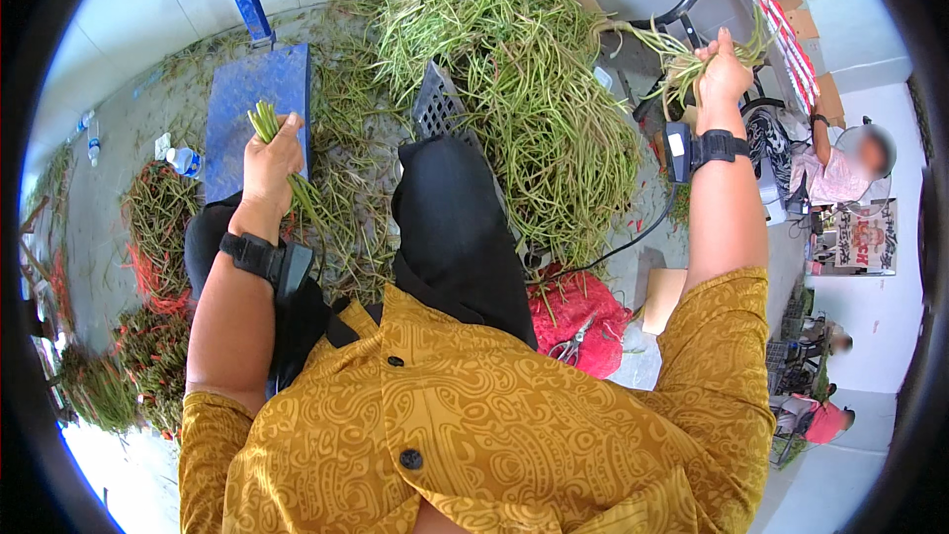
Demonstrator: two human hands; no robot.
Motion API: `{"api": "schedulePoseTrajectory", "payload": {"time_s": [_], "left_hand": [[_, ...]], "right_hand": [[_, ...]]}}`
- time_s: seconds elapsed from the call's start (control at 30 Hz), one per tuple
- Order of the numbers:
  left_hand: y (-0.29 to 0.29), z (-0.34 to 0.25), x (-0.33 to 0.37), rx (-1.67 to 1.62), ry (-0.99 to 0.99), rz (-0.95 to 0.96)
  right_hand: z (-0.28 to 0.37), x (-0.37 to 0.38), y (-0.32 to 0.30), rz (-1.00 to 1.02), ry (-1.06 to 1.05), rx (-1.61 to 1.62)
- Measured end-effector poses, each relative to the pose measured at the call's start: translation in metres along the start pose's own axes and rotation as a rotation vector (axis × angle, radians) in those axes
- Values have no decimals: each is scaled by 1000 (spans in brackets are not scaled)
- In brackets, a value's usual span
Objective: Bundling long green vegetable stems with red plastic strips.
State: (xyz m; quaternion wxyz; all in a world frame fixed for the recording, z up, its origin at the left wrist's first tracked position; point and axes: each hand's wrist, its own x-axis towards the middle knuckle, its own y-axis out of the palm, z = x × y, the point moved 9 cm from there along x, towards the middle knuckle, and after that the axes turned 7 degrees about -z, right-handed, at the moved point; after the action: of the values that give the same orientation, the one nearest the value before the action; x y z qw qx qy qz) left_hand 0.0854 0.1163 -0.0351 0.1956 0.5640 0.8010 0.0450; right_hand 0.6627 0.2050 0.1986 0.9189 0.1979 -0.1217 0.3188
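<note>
My left hand [271, 163] is closed round a small bundle of thin green stems [265, 121], held upright over a blue platform scale [232, 89]. The cut-looking ends stick out above the fist, and the rest hangs below it. Out to the far right, my right hand [725, 77] grips several long, loose green stems [682, 69] that trail to the left. Between the hands rises a large heap of the same stems [554, 89]. It partly covers a grey perforated plastic crate [438, 104] in front of my knee.
Scissors [568, 346] lie on a red mesh sack [603, 321] beside my right thigh. Tied stem bundles [158, 203] and a plastic bottle [185, 161] are on the left floor. A black cable [633, 237] crosses the right side. Another person [840, 163] sits further right.
</note>
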Motion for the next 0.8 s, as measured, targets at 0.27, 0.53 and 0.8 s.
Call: {"api": "schedulePoseTrajectory", "payload": {"time_s": [0.27,0.53,0.8], "left_hand": [[4,-13,-11,43,-26,35],[67,-86,-39,-216,-63,284],[83,-41,-24,-267,-246,344]], "right_hand": [[-11,-14,13,114,95,120],[4,-79,74,275,228,303],[-12,-222,169,543,412,569]]}}
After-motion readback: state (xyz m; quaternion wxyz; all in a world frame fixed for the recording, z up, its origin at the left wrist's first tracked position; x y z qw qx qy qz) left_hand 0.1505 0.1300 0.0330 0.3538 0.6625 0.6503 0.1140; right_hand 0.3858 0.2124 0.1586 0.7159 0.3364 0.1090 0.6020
